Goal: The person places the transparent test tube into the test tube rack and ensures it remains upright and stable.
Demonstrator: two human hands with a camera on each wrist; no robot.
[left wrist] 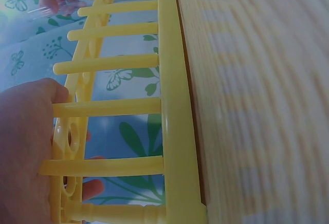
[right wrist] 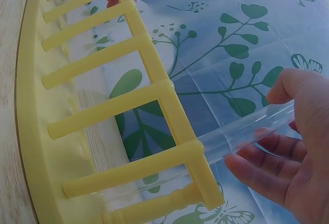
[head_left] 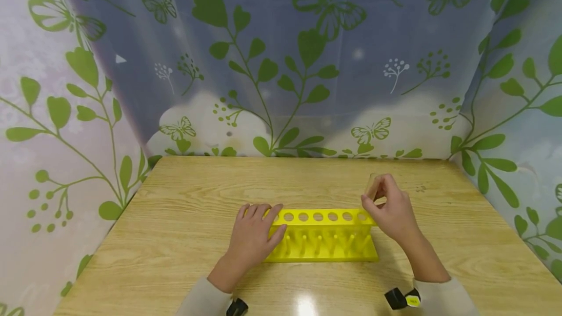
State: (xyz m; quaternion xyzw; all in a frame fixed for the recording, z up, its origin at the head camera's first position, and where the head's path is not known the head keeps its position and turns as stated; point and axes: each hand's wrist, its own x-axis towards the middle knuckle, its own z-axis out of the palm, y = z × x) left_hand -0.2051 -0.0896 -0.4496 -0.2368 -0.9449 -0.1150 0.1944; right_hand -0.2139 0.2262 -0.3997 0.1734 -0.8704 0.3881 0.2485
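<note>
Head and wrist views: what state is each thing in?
Rack: upright on the table, middle holes empty.
Tube: held at the rack's right end; seating unclear.
Left hand: gripping the rack's left end.
Right hand: holding the tube.
Curtain: hanging behind the table.

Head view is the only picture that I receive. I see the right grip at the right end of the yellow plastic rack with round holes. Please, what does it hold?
Observer: In the right wrist view, the right grip has a clear, see-through tube between thumb and fingers.

Operator: Thank you. Does the left grip reach under the top bar of the rack?

Observer: Yes, the left wrist view shows fingertips past that bar, on the base side.

Operator: And is the tube's lower part visible?

Observer: Faintly, in the right wrist view, beyond the bar. I cannot tell whether it passes through a hole.
</note>
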